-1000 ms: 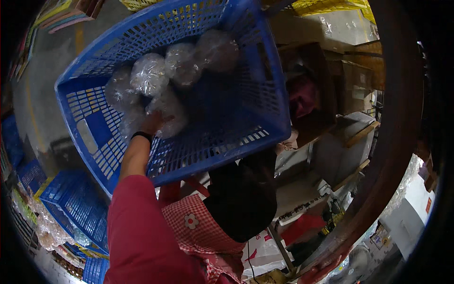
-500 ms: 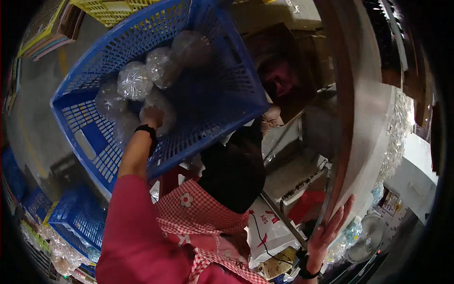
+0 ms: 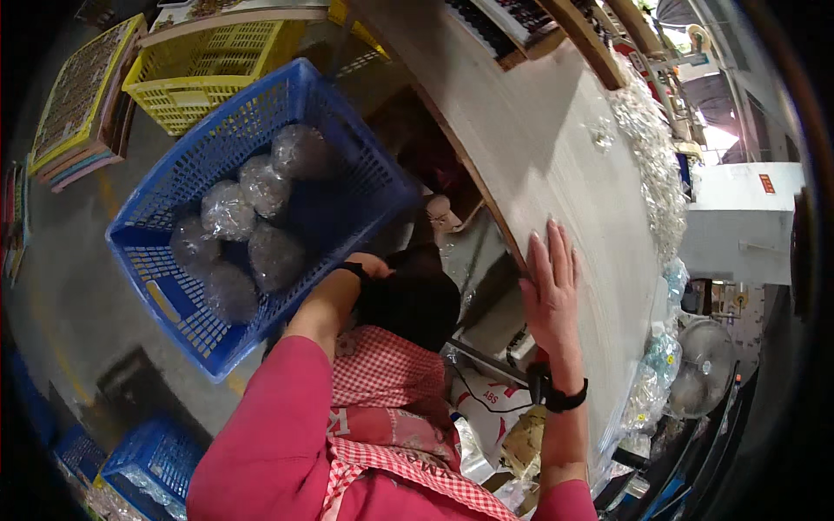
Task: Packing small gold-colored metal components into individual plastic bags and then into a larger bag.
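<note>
Room: a cluttered workshop or storeroom with a grey concrete floor (image 3: 61,295), seen from the head view looking down.
Table: a long pale wooden table (image 3: 565,174) runs along the right side, its edge bent by the lens; crumpled clear plastic wrap (image 3: 647,148) lies along its far edge.
Basket: a blue perforated plastic basket (image 3: 174,304) is held tilted above the floor, left of the table's near edge.
Contents: several round bundles wrapped in clear plastic film (image 3: 261,187) lie together inside the basket, touching one another.
Left hand (image 3: 373,265): at the basket's lower right rim, a black band at the wrist; the grip is mostly hidden behind the rim, so I cannot tell whether the fingers are closed on it.
Right hand (image 3: 549,286): laid flat on the table near its near edge, fingers apart and straight, holding nothing; a black watch (image 3: 560,399) sits on the wrist.
Clothing: pink sleeves and a red-and-white checked apron (image 3: 382,391).
Background: a yellow perforated plastic crate (image 3: 208,69) stands beyond the basket; more blue crates (image 3: 148,460) sit on the floor at lower left.
</note>
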Motion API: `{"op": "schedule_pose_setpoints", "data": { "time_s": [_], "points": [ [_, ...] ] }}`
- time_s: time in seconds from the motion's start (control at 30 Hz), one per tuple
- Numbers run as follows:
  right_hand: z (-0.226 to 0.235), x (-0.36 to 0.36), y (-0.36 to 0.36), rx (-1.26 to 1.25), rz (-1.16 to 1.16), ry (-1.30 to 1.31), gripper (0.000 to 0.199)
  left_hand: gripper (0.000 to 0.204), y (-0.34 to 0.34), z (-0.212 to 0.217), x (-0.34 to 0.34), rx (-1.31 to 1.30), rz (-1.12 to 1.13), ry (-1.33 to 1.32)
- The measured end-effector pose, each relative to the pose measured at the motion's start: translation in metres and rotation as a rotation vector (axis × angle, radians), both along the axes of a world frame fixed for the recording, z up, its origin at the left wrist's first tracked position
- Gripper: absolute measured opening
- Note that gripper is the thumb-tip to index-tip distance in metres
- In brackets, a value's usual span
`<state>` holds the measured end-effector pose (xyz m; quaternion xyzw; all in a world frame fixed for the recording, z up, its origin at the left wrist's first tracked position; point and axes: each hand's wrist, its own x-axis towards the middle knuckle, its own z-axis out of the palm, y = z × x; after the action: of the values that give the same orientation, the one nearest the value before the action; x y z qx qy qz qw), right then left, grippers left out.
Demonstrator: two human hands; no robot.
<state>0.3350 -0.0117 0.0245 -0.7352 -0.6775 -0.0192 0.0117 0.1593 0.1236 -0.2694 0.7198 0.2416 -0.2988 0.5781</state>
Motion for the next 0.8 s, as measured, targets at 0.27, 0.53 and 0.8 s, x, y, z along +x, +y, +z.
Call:
{"op": "schedule_pose_setpoints", "data": {
  "time_s": [0.27,0.53,0.8],
  "points": [
    [-0.004,0.005,-0.004,0.166,0.057,0.013,0.058,0.031,0.005,-0.011,-0.063,0.433,0.073,-0.536],
    [0.025,-0.069,-0.104,0.222,0.151,0.357,0.051,0.021,-0.015,0.270,-0.053,0.659,-0.024,-0.771],
    [0.094,-0.017,-0.287,0.352,-0.268,0.595,0.032,0.025,-0.112,0.343,0.099,0.753,-0.247,-1.122]
  ]
}}
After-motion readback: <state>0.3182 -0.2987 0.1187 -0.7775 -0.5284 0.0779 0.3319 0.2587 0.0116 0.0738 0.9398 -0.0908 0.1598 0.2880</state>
